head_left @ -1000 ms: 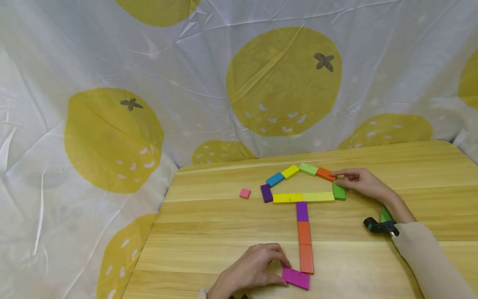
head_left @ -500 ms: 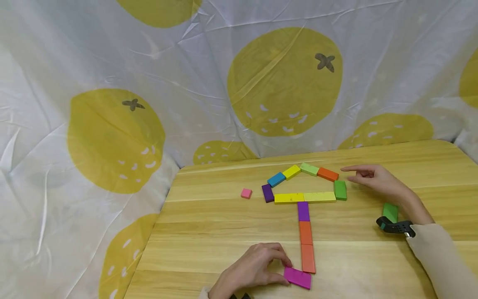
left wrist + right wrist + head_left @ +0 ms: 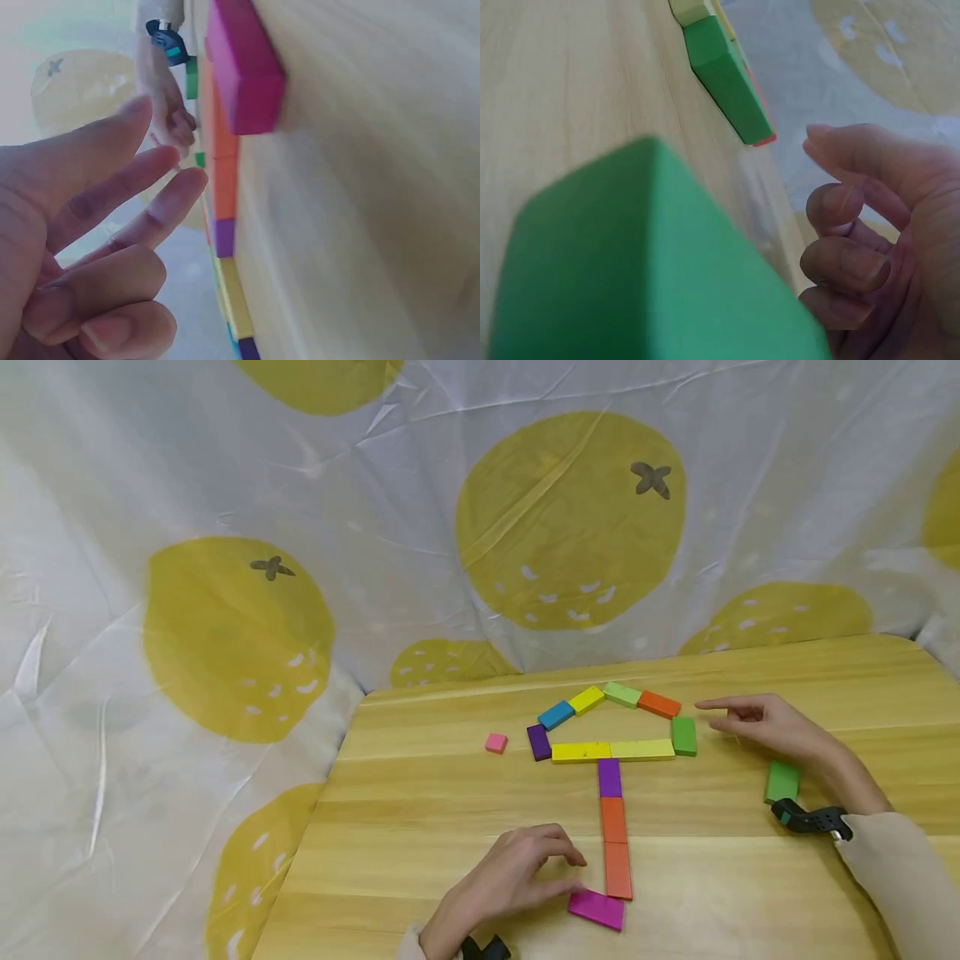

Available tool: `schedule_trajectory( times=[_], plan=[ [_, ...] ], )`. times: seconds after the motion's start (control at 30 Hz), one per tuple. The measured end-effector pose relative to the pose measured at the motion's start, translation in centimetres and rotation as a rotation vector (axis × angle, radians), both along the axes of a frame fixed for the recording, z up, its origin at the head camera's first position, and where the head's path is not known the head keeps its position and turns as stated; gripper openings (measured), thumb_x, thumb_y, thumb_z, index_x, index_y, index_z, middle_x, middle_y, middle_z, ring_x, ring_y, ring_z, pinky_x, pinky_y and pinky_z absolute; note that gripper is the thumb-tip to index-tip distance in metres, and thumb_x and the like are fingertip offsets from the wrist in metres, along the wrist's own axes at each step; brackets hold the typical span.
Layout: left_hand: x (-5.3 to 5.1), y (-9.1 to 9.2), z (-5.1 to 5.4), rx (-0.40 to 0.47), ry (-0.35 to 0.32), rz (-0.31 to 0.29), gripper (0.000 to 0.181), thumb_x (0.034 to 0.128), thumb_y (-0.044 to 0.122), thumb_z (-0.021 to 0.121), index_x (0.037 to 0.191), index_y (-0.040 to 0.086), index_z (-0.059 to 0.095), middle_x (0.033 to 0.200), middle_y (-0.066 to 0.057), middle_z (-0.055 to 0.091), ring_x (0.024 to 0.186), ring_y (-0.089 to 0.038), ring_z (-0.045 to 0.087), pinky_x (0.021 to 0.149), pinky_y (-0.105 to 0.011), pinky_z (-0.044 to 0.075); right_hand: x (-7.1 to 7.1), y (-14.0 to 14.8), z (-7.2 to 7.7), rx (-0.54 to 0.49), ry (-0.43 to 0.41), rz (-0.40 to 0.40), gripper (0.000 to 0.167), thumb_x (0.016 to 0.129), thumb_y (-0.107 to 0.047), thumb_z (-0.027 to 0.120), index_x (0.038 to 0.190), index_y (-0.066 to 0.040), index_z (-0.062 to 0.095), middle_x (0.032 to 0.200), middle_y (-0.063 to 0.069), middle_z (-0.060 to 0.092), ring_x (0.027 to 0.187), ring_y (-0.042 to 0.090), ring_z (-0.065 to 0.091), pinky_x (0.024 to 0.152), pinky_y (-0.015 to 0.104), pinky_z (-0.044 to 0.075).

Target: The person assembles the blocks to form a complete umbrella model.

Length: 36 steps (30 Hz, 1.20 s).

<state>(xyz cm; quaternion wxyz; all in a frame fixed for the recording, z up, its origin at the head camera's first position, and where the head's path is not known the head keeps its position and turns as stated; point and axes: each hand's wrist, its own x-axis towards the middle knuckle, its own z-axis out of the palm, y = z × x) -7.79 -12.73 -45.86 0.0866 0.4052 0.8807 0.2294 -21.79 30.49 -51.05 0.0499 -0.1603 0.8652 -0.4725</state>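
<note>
Flat coloured blocks lie end to end on the wooden table in an umbrella-like outline. My left hand (image 3: 506, 877) hovers beside the magenta block (image 3: 597, 910) at the bottom of the stem; in the left wrist view its thumb and fingers are spread, apart from that block. Two orange-red blocks (image 3: 617, 847) and a purple block (image 3: 609, 777) lead up to two yellow blocks (image 3: 612, 751). My right hand (image 3: 776, 727), holding nothing, is just right of the green block (image 3: 684, 737) and the orange block (image 3: 659, 704), its index finger extended and other fingers loosely curled.
A separate green block (image 3: 782, 782) stands near the right wrist, large in the right wrist view. A small pink block (image 3: 496, 743) lies left of the dark purple block (image 3: 538, 742). A lemon-print cloth (image 3: 405, 527) hangs behind the table.
My right hand has left the orange and green blocks and moved right. My left hand, which held the magenta block before, has let go and lifted slightly from it.
</note>
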Motion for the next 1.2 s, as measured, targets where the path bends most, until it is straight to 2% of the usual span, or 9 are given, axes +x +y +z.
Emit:
schedule_trajectory(
  times=[0.13,0.2,0.27,0.37,0.5,0.63,0.8,0.87,1.2],
  plan=[
    [-0.1,0.9,0.6,0.018,0.033,-0.021,0.02,0.0991,0.033,0.071,0.108,0.018,0.079,0.103,0.007,0.074,0.083,0.0,0.065,0.068,-0.003,0.038,0.5,1.3,0.0,0.02,0.008,0.008,0.039,0.103,-0.023,0.066,0.139,-0.007,0.066,0.069,-0.002,0.048,0.058,0.011,0.042,0.055,0.03,0.037],
    [-0.2,1.0,0.7,0.014,0.044,-0.023,0.019,0.0986,0.032,0.072,0.108,0.017,0.079,0.102,0.006,0.074,0.082,-0.001,0.065,0.067,-0.002,0.037,1.0,2.2,0.1,0.027,0.02,0.034,0.038,0.103,-0.021,0.065,0.139,-0.008,0.066,0.069,-0.002,0.052,0.063,0.005,0.051,0.058,0.027,0.039],
    [-0.3,1.0,0.7,0.015,0.043,-0.019,0.018,0.0977,0.03,0.074,0.108,0.017,0.079,0.102,0.006,0.074,0.08,-0.002,0.064,0.066,-0.002,0.036,1.7,3.2,0.0,0.026,0.027,0.072,0.036,0.103,-0.017,0.065,0.138,-0.009,0.067,0.067,-0.002,0.049,0.063,0.002,0.049,0.057,0.026,0.038],
    [-0.4,0.7,0.6,0.025,0.02,-0.008,0.016,0.0962,0.028,0.075,0.108,0.017,0.08,0.102,0.005,0.074,0.072,-0.002,0.057,0.062,-0.005,0.033,2.7,4.8,-0.3,-0.017,0.008,0.205,0.036,0.103,-0.007,0.061,0.139,-0.006,0.065,0.07,0.002,0.049,0.059,0.008,0.043,0.054,0.027,0.035],
    [-0.6,0.3,0.4,0.043,-0.053,-0.022,0.017,0.0935,0.025,0.079,0.109,0.018,0.081,0.104,0.005,0.074,0.067,-0.002,0.044,0.059,-0.009,0.03,3.9,6.7,-0.8,-0.146,-0.091,0.425,0.042,0.101,0.006,0.057,0.143,0.002,0.058,0.069,0.008,0.032,0.057,0.024,0.027,0.049,0.035,0.029],
    [-0.8,0.3,0.2,0.03,-0.118,-0.077,0.022,0.091,0.026,0.081,0.112,0.022,0.081,0.107,0.009,0.072,0.077,0.0,0.052,0.063,-0.009,0.034,4.5,7.8,-1.1,-0.235,-0.152,0.517,0.049,0.095,0.014,0.059,0.143,0.008,0.053,0.068,0.008,0.02,0.057,0.026,0.025,0.051,0.035,0.03],
    [-0.9,0.3,-0.2,0.01,-0.13,-0.14,0.022,0.0872,0.029,0.084,0.109,0.025,0.083,0.106,0.013,0.069,0.092,0.005,0.059,0.071,-0.007,0.039,4.6,8.0,-1.1,-0.255,-0.206,0.516,0.047,0.096,0.013,0.059,0.142,0.01,0.053,0.068,0.009,0.019,0.058,0.027,0.024,0.055,0.033,0.037],
    [-0.9,0.3,-0.4,-0.003,-0.118,-0.148,0.021,0.0866,0.029,0.085,0.107,0.025,0.084,0.105,0.014,0.069,0.09,0.006,0.058,0.071,-0.006,0.039,4.5,7.9,-1.1,-0.24,-0.207,0.492,0.045,0.096,0.012,0.06,0.14,0.009,0.055,0.067,0.01,0.019,0.057,0.027,0.023,0.056,0.032,0.039],
    [-0.6,0.2,-0.7,-0.037,-0.113,-0.109,0.023,0.0869,0.029,0.084,0.11,0.026,0.083,0.104,0.018,0.069,0.087,0.01,0.056,0.072,-0.007,0.041,4.6,7.2,-1.1,-0.137,-0.092,0.353,0.038,0.091,0.007,0.071,0.128,0.008,0.065,0.066,0.01,0.02,0.056,0.027,0.024,0.056,0.027,0.037]
  ],
)
